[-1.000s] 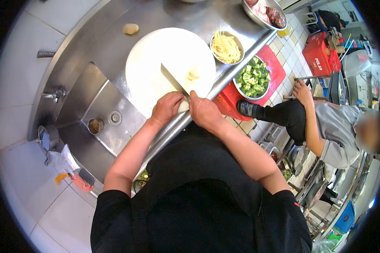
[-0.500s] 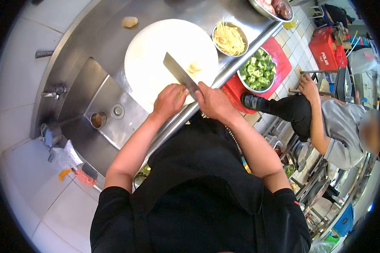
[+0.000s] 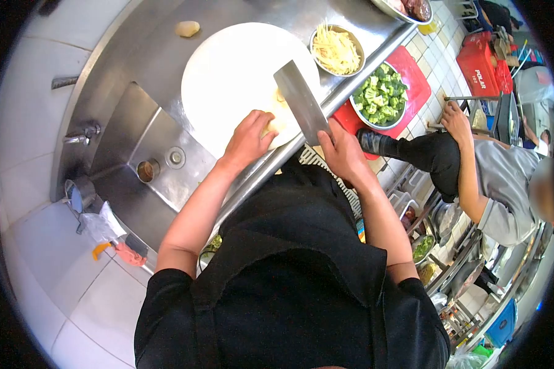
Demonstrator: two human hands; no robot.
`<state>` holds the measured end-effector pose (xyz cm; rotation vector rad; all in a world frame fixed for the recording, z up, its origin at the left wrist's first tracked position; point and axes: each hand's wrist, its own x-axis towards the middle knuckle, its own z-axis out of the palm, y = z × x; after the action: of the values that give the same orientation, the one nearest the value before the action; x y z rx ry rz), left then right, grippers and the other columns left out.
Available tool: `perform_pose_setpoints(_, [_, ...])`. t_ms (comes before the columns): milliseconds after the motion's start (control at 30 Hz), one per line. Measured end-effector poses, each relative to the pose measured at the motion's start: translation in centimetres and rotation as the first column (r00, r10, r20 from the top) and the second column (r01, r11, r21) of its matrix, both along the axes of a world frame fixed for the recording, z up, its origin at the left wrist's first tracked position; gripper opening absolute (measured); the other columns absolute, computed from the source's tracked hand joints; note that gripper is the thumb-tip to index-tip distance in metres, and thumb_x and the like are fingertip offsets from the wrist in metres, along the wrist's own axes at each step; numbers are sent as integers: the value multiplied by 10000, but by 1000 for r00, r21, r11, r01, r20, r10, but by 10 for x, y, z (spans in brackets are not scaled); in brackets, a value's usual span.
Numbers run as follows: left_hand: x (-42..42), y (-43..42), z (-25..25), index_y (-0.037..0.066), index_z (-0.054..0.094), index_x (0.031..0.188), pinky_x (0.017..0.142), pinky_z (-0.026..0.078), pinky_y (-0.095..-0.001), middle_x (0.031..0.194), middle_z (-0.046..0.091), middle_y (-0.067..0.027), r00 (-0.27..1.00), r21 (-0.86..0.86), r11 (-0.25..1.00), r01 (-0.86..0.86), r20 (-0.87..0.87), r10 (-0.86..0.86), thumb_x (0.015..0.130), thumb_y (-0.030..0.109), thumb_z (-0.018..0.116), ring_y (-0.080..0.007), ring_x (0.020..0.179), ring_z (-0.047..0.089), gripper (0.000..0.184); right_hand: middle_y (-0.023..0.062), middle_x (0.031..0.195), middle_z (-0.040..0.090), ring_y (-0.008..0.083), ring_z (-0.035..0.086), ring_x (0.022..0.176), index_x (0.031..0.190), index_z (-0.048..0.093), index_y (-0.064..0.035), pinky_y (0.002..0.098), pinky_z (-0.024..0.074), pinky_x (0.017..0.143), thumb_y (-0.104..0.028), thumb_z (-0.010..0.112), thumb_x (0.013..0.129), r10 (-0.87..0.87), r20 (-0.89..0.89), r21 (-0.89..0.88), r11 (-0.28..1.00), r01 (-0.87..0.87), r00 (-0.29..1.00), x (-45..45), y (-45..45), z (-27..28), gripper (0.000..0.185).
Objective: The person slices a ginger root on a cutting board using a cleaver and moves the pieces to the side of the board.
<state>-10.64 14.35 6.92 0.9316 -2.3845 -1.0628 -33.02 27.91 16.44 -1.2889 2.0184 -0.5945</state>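
A broad cleaver [image 3: 300,97] is in my right hand [image 3: 345,152], which is closed round its handle near the counter's front edge. The blade points up and left over the right side of the round white board [image 3: 228,74]. My left hand [image 3: 250,138] rests at the board's near edge, fingers curled on a pale yellow piece of food [image 3: 272,126]. Some pale pieces lie beside the blade, partly hidden by it. Just right of the board stands a metal bowl of pale yellow strips [image 3: 337,51].
A peeled, potato-like piece [image 3: 187,28] lies on the metal counter [image 3: 160,52]. The sink [image 3: 135,135] is at the left. A bowl of broccoli [image 3: 380,97] sits on a red surface [image 3: 416,80] at the right. Beyond it, a person in grey [image 3: 505,178] sits.
The cleaver and my right hand have moved right, away from my left hand. The blade is now higher and shows its broad face. The view has shifted slightly.
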Motion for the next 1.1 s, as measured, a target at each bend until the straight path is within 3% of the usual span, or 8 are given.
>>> perform_pose_setpoints(133, [-1,-3,1,21,689,1237,897,580,-380,1148,664,-145,994,100,994,-37,105,26,931,219,825,-261,968,688,389,343,1032,693,563,655,1021,1206,581,-9,612,504,842,-231,577,1072,1,35,-81,997,2,999,2,16,-11,260])
perform_pose_setpoints(233, [-4,-1,2,10,686,1228,861,573,-372,1110,659,-136,994,155,985,-71,97,57,915,209,834,-250,916,666,399,337,1021,694,561,656,1018,1181,592,-9,600,510,844,-238,577,1075,-7,86,3,1000,6,996,5,27,-9,252])
perform_pose_setpoints(367, [-4,1,8,8,696,1214,850,572,-374,1109,667,-127,996,99,991,-92,2,92,900,202,841,-242,922,669,396,337,993,694,553,663,1004,1157,600,-9,586,515,841,-244,577,1079,-37,99,7,999,37,994,9,43,-23,248])
perform_pose_setpoints(467, [0,-3,5,-2,695,1214,882,572,-416,1140,669,-160,997,98,993,-67,46,63,891,213,826,-301,961,688,409,337,990,697,554,663,1003,1161,596,-10,584,517,842,-246,578,1080,-33,90,14,999,32,995,10,51,-31,250])
perform_pose_setpoints(667, [-5,-4,12,-1,710,1161,868,578,-417,1107,682,-163,992,132,986,-104,82,94,903,288,837,-291,942,691,407,336,1013,705,554,660,1021,1204,594,-21,590,517,848,-256,578,1081,-23,75,-37,999,26,997,11,60,-41,265])
perform_pose_setpoints(767, [-12,3,6,3,707,1097,775,579,-376,1040,683,-113,991,52,990,-131,36,129,860,331,900,-235,846,669,449,333,1034,711,555,660,1032,1223,597,-27,594,516,850,-261,572,1085,-32,72,-36,999,35,997,12,62,-40,273])
perform_pose_setpoints(867, [-17,10,4,0,691,1085,807,583,-398,1082,676,-129,982,-26,987,-158,103,160,824,353,929,-266,902,681,499,329,1054,712,558,656,1048,1228,595,-25,592,515,858,-266,566,1088,-47,86,-42,998,51,995,14,64,-36,280])
perform_pose_setpoints(1100, [-22,4,12,-23,669,1316,991,542,-458,1188,649,-185,981,-147,979,-141,114,159,784,415,939,-348,1131,654,740,346,1112,691,555,642,1112,1221,595,-7,557,516,904,-273,580,1086,-168,100,44,985,165,981,9,79,-29,299])
